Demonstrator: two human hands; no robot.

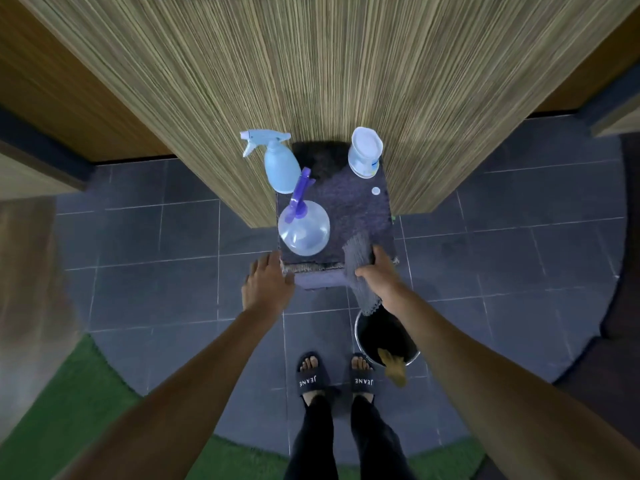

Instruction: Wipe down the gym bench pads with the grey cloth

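Since no gym bench pad can be made out in the view, the wiping is judged not yet begun, and everything appears to be left except taking up the cloth. The grey cloth [358,254] is draped over the near right corner of a small carpet-topped stand [349,209], with its lower end hanging toward a metal bucket [356,332] on the tiled floor. It is gripped by the right hand [379,271], whose fingers are curled over the top of it and whose thumb is pressed against its left side, so the cloth lies under and just left of the palm. The left hand [268,284] is held spread and relaxed just beside the near left corner of the stand; contact cannot be told. On the stand, a light blue spray bottle [277,164] is set far left, a clear spray bottle [304,226] near left, and a white tub [365,152] far right.
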